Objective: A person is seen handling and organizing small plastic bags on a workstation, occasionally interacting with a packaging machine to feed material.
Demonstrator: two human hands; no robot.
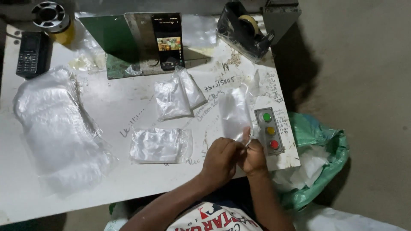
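Both my hands meet at the table's front right edge. My left hand [220, 160] and my right hand [253, 157] pinch the lower end of a clear plastic bag [234, 112] that stands up over the white table [111, 107]. A flat packed clear bag [160, 145] lies just left of my left hand. Two more filled clear bags [177, 96] lie overlapped farther back, in front of a phone.
A grey box with green, yellow and red buttons [269, 130] lies right of my hands. A big stack of clear bags [55, 128] fills the left side. At the back are a smartphone [168, 40] leaning on a metal plate, a black tape dispenser [244, 30], a keypad phone [29, 53] and a tape roll [51, 17]. A green sack [325, 145] sits beside the table.
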